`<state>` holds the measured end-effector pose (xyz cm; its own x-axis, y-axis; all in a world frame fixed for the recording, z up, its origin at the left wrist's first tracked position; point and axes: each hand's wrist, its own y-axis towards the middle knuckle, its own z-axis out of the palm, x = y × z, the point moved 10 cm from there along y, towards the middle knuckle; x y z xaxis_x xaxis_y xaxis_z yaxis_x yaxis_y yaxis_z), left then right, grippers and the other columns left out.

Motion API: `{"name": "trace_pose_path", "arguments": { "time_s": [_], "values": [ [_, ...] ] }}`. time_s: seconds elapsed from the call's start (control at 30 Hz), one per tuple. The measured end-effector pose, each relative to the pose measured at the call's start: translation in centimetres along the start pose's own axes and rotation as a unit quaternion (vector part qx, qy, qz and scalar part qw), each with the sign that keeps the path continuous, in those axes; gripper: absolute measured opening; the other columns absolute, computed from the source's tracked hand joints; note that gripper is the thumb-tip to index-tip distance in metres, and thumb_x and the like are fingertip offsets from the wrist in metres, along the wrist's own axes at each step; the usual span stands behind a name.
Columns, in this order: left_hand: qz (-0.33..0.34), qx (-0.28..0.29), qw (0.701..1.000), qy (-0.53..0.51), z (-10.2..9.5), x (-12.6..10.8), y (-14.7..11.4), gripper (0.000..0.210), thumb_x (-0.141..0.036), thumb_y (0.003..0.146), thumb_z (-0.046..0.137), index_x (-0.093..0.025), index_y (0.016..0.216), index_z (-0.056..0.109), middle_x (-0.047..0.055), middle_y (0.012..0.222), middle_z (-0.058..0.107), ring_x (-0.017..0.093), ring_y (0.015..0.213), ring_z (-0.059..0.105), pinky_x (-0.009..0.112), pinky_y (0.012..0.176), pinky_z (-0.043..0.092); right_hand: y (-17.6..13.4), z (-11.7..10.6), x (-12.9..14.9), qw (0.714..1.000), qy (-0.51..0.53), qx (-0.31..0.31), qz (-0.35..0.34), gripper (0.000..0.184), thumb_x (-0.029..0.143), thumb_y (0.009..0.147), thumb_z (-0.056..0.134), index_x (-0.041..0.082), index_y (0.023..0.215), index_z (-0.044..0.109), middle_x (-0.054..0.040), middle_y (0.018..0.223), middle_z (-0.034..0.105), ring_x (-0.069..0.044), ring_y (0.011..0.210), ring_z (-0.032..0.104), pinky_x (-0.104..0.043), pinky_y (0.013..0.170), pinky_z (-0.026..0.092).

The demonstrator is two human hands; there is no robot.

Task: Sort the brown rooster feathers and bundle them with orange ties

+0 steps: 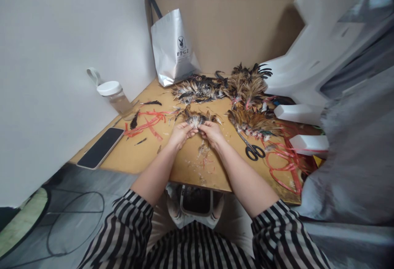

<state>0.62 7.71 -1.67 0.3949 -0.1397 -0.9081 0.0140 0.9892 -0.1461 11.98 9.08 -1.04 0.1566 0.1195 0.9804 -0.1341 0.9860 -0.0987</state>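
Note:
A small bunch of brown and black feathers (pixel 197 117) with pale fluffy bases is pinched between my two hands, low over the middle of the table. My left hand (pixel 182 134) grips its left side, thumb and fingers closed together. On the other side my right hand (pixel 211 133) holds the same bunch in a similar pinch. Loose fluff and thin red shreds lie on the tabletop below my wrists. Just beyond the bunch sits a pile of dark feathers (pixel 200 90). Black-handled scissors (pixel 254 151) lie to the right, partly touching a brown feather bundle (pixel 254 121).
Red plastic strips (pixel 149 122) and a phone (pixel 101 148) lie left on the table (pixel 181 174), near a white-lidded jar (pixel 117 96). A silver bag (pixel 172 49) stands behind. More feather bundles (pixel 246 84), tangled red ribbon (pixel 286 164) and white foam pieces (pixel 308 144) crowd the right.

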Motion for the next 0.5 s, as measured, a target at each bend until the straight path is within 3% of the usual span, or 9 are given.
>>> {"name": "trace_pose_path", "arguments": {
  "time_s": [0.5],
  "values": [
    [0.018, 0.015, 0.998, 0.054, 0.26, 0.03, 0.16, 0.021, -0.025, 0.064, 0.07, -0.009, 0.075, 0.062, 0.007, 0.064, 0.065, 0.007, 0.051, 0.058, 0.016, 0.05, 0.045, 0.09, -0.12, 0.2, 1.0, -0.003, 0.004, -0.013, 0.028, 0.034, 0.056, 0.065, 0.018, 0.054, 0.043, 0.0064, 0.04, 0.043, -0.004, 0.034, 0.033, -0.017, 0.036, 0.023]
  ]
}}
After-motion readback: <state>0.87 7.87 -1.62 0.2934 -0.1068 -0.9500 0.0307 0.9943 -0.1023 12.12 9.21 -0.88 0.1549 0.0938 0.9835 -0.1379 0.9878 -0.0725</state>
